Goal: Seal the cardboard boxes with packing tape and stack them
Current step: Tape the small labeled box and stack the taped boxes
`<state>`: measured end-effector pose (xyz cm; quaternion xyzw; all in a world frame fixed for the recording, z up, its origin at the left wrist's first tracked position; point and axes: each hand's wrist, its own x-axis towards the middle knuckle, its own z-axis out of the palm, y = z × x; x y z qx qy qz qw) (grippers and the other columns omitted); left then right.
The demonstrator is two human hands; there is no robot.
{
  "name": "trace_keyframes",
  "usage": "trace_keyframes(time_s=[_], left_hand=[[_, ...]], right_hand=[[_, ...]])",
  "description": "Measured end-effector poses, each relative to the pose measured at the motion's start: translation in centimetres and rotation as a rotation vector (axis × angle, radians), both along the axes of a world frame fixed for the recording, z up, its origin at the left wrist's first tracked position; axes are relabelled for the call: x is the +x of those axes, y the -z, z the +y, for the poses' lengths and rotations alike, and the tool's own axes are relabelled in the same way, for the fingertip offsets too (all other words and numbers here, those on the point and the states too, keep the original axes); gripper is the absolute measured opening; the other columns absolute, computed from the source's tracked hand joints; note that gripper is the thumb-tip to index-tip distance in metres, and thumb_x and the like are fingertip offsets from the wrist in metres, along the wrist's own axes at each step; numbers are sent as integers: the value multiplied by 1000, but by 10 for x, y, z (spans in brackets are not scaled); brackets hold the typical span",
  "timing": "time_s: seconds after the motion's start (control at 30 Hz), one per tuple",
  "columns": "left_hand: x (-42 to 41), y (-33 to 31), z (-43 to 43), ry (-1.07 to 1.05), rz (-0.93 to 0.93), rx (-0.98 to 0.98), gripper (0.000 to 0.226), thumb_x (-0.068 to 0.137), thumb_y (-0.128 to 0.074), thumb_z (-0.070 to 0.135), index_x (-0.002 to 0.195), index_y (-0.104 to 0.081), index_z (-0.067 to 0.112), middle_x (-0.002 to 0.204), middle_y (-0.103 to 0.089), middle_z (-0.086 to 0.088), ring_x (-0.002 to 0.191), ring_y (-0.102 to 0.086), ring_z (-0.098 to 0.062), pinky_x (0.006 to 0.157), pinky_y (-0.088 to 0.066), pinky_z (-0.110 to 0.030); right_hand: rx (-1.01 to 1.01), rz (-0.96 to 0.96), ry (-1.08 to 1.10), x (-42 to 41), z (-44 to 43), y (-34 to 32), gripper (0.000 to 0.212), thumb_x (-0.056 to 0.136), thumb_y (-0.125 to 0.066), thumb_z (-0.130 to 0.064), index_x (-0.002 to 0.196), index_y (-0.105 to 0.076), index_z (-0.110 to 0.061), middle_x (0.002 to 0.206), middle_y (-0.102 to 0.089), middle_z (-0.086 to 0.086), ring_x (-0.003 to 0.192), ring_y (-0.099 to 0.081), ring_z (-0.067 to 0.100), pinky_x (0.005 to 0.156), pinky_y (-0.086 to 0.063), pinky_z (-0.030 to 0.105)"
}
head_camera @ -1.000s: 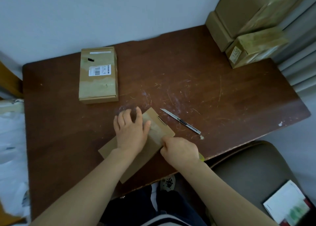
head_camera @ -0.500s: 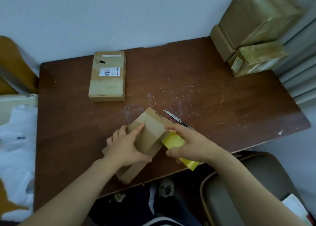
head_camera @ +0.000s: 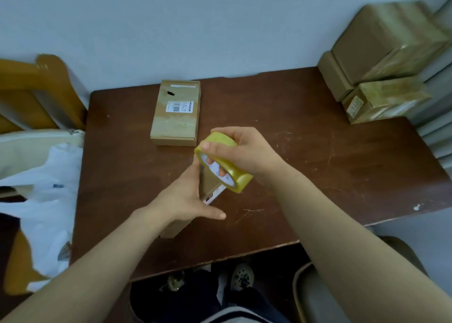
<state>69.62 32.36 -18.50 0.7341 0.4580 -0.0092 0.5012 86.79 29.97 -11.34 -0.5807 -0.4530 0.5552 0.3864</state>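
Yellow tape (head_camera: 241,179) in R hand (head_camera: 247,151)

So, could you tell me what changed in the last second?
The right hand has raised the yellow roll of packing tape from the near edge of the brown wooden table to above the small brown cardboard box. The left hand went from lying flat on that box to bracing its side, and the box has turned. The flat barcode-labelled cardboard box and the stacked cardboard boxes stayed put.
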Motion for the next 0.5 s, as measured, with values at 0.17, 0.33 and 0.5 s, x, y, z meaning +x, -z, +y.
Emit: trace_keyframes(time_s=[0.17,0.33,0.5], left_hand=[[10,9,-3,-40,433,429,80,80,-65,49,143,-18,31,114,-59,4,105,-59,-25,71,-41,-33],[11,13,4,-35,526,413,92,84,-60,50,151,1,33,115,-62,2,106,-60,-28,69,-39,-30],[9,13,15,-10,535,350,102,79,-68,51,151,3,36,127,-58,4,113,-57,-26,74,-41,-30]], right_hand=[[-40,-114,114,-7,4,2,42,79,-74,-46,102,-64,-13,77,-74,-2,62,-69,9,63,-56,25],[-44,-135,218,3,-36,1,43,80,-74,-43,60,-54,-11,46,-58,5,37,-53,18,40,-41,23],[-270,-132,259,25,-82,16,34,85,-71,-32,64,-59,-8,45,-59,2,36,-54,13,37,-42,19]])
